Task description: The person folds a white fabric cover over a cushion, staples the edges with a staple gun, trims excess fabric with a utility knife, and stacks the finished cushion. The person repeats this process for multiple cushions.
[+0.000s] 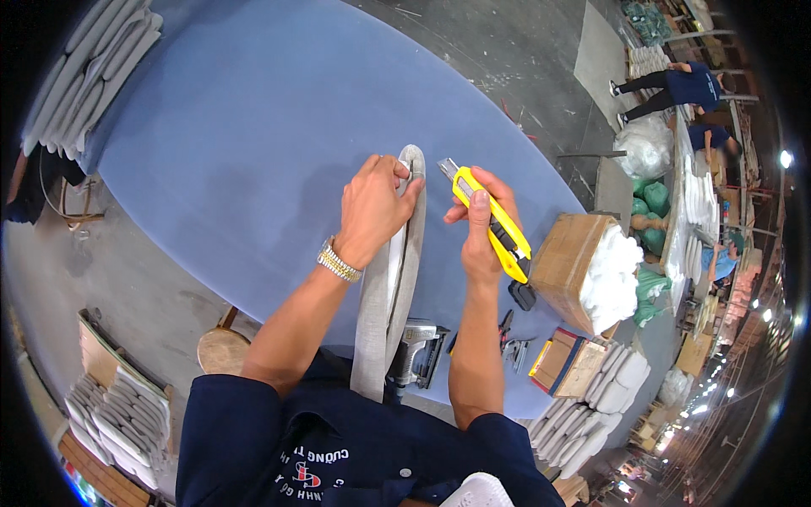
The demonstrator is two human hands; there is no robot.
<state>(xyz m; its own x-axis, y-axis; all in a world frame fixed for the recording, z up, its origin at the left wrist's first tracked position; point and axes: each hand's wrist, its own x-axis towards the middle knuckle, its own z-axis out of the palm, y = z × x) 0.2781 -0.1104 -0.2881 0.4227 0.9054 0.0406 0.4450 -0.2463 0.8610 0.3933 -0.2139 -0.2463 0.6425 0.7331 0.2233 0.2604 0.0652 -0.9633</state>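
Two bare hands at work over a blue-covered table [253,152]. Left hand [372,207] curled round the upper end of a long grey upholstered panel [384,287], fingers narrow, clamped on its fabric edge; panel stood on edge, running from those fingertips down toward the body. Right hand [481,232] wrapped shut round a yellow utility knife [494,224], thumb laid along its back, short blade out just beside the left fingertips and near the panel's top curve. Below the right wrist, a pneumatic stapler [418,346] against the panel's lower end, pliers [511,338] just beyond it. Beyond the knife's tail, a cardboard box [566,262] of white stuffing. Stacks of pale cushions [93,68] at the far corner, well apart from both hands.

Likely risks, judged from this: blade so close to the left fingertips that a slip along taut fabric could nick them; too steep a cut could slice the cover itself rather than the surplus; panel balanced on edge could twist under pressure and throw the stroke off.
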